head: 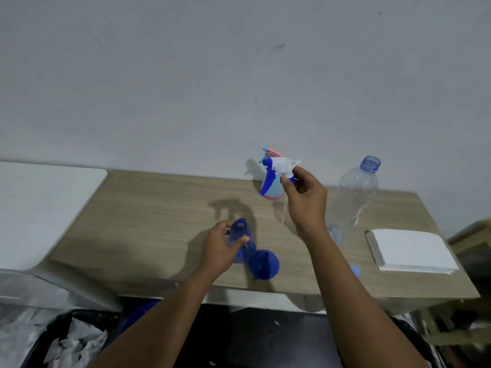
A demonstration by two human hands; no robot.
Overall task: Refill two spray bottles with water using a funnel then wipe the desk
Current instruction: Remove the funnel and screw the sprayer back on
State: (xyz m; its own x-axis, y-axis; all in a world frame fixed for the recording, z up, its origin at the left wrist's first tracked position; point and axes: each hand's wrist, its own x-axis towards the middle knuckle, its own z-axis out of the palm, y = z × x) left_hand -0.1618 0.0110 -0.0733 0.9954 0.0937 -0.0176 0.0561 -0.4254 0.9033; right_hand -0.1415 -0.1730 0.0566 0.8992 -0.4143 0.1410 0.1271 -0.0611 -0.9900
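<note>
Pinching the sprayer head (pixel 281 166), right hand (pixel 305 200); left hand (pixel 220 248) wraps blue bottle (pixel 243 243).

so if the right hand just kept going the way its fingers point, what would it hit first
Probably the light blue and pink spray bottle standing by the wall. The right hand, holding the white and blue trigger head, points up and left toward it. Depth is unclear, so it might pass in front.

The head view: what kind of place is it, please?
Probably a plain room at home or a small workroom: a wooden desk against a bare white wall, with a bin of crumpled paper on the floor beneath.
</note>
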